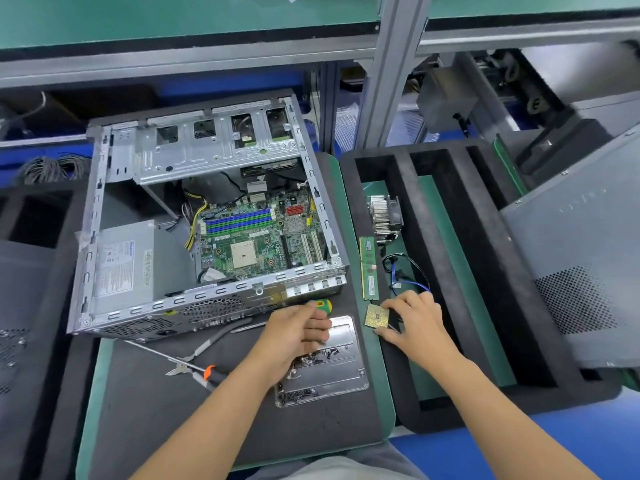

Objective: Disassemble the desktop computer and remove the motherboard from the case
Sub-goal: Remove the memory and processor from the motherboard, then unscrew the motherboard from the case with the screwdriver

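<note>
Far left, at nine o'clock on the worktop (145, 393), the power supply (124, 261) sits in the open case (104, 202). At the case's centre lies the motherboard (256, 237), flat, socket bare, blue and green memory slots empty. Its long axis looks to run from roughly seven o'clock up to one o'clock, matching the tilted case, port edge toward the person.

Sliding right: pliers (194, 358) and an orange-collared screwdriver (207, 372) lie in front of the case. The left hand (294, 337) curls its fingers round a green-and-yellow screwdriver handle (323, 304) above the screw tray (346, 382).

Further right, the right hand (415, 323) pinches the processor chip (376, 316), setting it at the foam tray (398, 375) edge, at six o'clock from the memory stick (367, 268) and cooler (384, 216).

My call: lay that chip down level, no pressure on the contacts, then take the driver to the board's mounting screws and free the yellow power leads (194, 223) before lifting.
</note>
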### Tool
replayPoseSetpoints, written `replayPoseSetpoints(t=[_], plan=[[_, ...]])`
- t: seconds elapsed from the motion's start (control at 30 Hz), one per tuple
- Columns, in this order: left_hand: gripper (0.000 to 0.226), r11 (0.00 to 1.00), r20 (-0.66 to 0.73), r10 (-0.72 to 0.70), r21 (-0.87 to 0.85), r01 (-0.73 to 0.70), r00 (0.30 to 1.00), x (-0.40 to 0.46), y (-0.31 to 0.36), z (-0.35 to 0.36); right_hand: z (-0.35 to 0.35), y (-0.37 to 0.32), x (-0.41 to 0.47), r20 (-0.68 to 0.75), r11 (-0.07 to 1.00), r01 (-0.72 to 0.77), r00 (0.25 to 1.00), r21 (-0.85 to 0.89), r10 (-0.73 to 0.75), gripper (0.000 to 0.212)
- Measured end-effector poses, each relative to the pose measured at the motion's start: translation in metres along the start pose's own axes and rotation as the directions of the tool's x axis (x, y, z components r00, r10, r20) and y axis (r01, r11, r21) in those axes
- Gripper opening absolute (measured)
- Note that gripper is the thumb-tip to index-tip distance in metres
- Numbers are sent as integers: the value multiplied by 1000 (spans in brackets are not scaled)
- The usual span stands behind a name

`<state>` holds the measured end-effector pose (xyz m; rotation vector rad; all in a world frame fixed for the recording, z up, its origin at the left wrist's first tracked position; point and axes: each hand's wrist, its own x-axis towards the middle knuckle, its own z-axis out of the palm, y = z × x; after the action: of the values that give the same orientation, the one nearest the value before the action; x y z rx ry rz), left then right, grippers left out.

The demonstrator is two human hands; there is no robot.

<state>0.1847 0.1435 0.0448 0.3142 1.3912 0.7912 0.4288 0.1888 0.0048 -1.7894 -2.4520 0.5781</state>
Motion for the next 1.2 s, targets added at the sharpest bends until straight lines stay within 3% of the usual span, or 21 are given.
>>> replayPoseSetpoints(t=[0.17,0.27,0.43,0.6,0.7,0.77,0.87,1.07,1.13,1.2], plan=[[32,996,-28,-1,87,3,1000,-2,-3,-15,1,-1,-2,21,1000,-23,1000,2,23,62],[33,991,-23,32,131,-29,999,-6,-8,-28,1,-10,-6,-40,996,0,999,86,3,53],[33,981,-40,69,183,-60,997,-18,-14,-50,4,-51,-8,-233,949,259,948,180,-215,23],[32,985,-163,102,156,-76,981,-32,-14,-72,18,-111,-6,-264,886,443,878,135,-399,16],[33,988,-235,113,130,-84,965,-38,-16,-92,27,-147,-10,-174,832,533,843,152,-508,38],[32,990,-280,120,107,-94,952,-42,-19,-106,37,-168,-15,-6,812,570,819,126,-574,59],[33,984,-347,175,97,-150,921,-48,-26,-128,51,-192,-18,272,835,549,798,42,-538,83],[36,936,-435,351,178,-303,829,-52,-37,-168,61,-206,-20,261,812,582,790,-39,-554,50],[32,882,-447,458,337,-329,768,-53,-40,-181,60,-207,-21,218,830,558,809,11,-547,45],[26,742,-365,598,588,-321,714,-57,-43,-194,55,-207,-20,129,861,488,853,142,-505,40]])
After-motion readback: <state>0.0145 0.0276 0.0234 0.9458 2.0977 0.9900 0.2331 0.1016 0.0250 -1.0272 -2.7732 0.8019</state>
